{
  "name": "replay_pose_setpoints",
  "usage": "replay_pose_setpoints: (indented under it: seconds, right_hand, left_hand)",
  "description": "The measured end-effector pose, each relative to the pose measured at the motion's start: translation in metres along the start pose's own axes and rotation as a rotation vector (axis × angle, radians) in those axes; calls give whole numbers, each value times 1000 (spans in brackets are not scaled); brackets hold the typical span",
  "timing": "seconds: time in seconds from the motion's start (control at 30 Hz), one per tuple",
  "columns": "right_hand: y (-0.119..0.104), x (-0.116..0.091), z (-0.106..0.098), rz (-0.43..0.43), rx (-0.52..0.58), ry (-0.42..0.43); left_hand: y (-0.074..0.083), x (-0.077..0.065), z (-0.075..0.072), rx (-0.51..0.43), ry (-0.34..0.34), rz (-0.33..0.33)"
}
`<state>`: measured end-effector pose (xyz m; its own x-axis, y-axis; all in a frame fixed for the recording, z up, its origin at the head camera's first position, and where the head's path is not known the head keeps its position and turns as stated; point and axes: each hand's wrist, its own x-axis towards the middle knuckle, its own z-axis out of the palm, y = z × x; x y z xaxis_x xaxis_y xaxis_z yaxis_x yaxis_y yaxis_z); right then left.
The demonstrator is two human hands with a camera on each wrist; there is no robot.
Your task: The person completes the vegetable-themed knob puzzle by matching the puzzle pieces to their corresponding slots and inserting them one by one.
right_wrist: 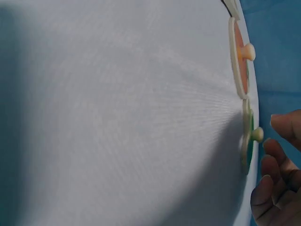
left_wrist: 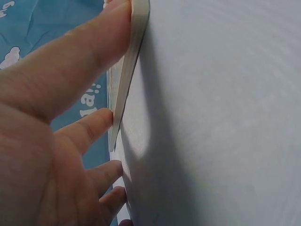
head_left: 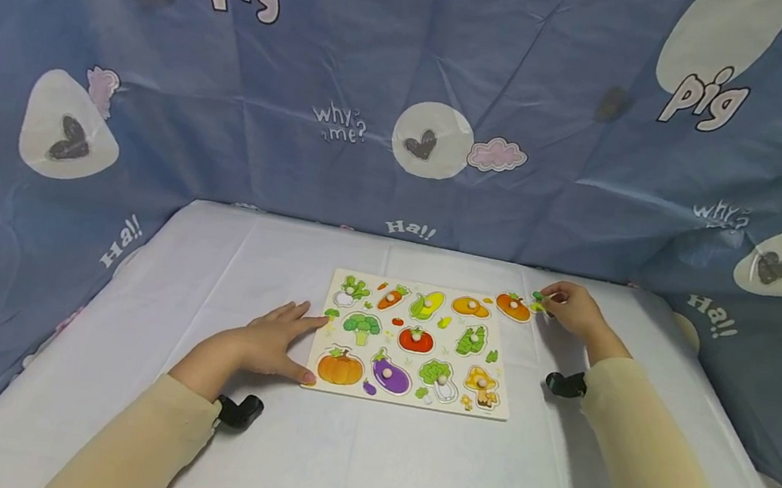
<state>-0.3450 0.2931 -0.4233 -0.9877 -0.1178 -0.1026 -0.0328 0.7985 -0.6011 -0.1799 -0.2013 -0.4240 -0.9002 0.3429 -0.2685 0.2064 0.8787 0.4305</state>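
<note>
A wooden vegetable puzzle board [head_left: 382, 302] lies flat on the white-covered table. My left hand [head_left: 270, 341] is spread along its left side, with the thumb [left_wrist: 89, 56] on the near corner and a fingertip against the edge. Most pictures on the board carry a small knob; the broccoli [head_left: 362, 326] and the pumpkin [head_left: 340, 367] at left show none. Past the far right corner lies a knobbed pumpkin piece [right_wrist: 242, 59]. Beside it is a green knobbed piece [right_wrist: 249, 141]. My right hand [head_left: 574, 307] hovers at the green piece, its thumb and fingertips apart around the knob's height.
White cloth covers the table [head_left: 447, 480]. A blue printed curtain [head_left: 361, 37] rises behind the table and along both sides. Each wrist wears a small black camera, one on the left [head_left: 240, 411] and one on the right [head_left: 566, 384].
</note>
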Motion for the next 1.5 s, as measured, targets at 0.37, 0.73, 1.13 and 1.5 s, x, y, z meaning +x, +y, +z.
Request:
replay_pose_setpoints:
  seconds: [0.37, 0.73, 1.13, 1.5]
  right_hand:
    - [5, 8, 7, 80, 13, 25]
    - [1, 13, 12, 113, 3, 23]
    - [4, 15, 12, 118, -26, 0]
    - [-2, 9, 6, 83, -55, -2]
  left_hand:
    - [-1, 0, 0, -18, -1, 4]
    - [-1, -1, 0, -13, 6, -4]
    - [-1, 0, 1, -18, 5, -3]
    - [0, 0, 2, -18, 13, 0]
